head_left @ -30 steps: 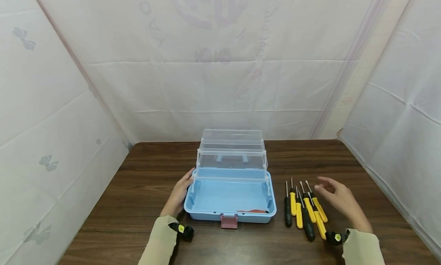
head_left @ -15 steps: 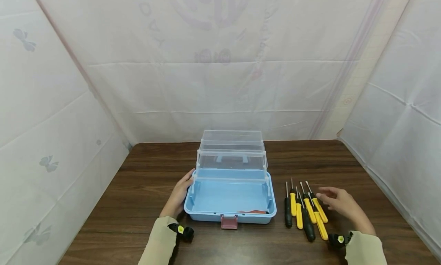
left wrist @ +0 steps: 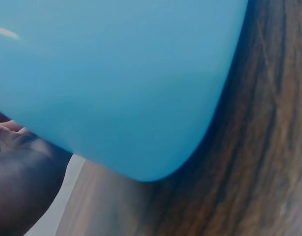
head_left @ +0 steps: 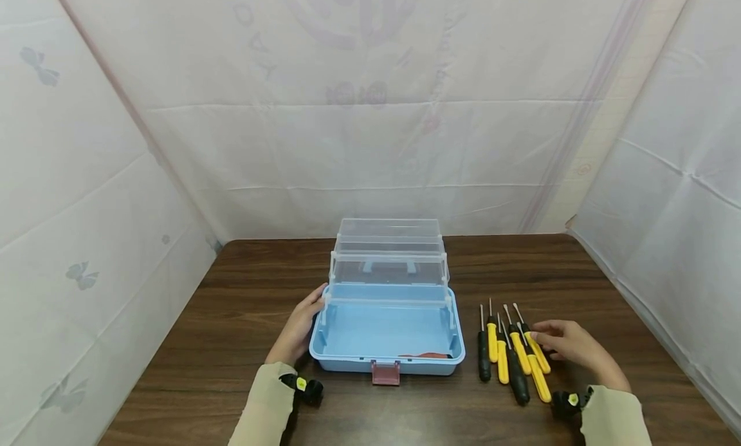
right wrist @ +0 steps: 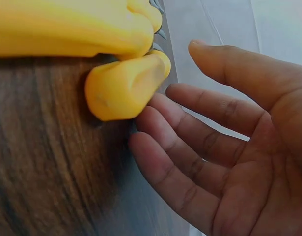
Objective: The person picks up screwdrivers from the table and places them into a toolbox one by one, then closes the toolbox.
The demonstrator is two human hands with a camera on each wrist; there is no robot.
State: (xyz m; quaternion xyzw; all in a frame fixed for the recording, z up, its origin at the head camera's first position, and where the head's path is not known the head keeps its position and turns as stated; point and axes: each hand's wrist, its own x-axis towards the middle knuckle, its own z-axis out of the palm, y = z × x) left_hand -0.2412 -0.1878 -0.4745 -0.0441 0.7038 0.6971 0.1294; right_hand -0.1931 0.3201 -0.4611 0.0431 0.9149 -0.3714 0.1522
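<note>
Backdrop: white sheeting (head_left: 370,111) hangs on three sides of a dark wooden table (head_left: 231,317).
Toolbox: a light blue toolbox (head_left: 386,333) sits mid-table, lid thrown back, its clear tiers (head_left: 389,256) stepped up behind the blue base; a reddish latch (head_left: 385,372) faces the person.
Left hand: the left hand (head_left: 298,330) rests flat against the box's left end, fingers straight, gripping nothing; the wrist view shows only the blue wall close up.
Screwdrivers: a row of yellow and black screwdrivers (head_left: 512,353) lies on the table just right of the box, tips pointing away.
Right hand: the right hand (head_left: 570,346) is relaxed and spread, its fingertips (right wrist: 146,120) touching the outermost yellow handle (right wrist: 123,88), nothing grasped.
</note>
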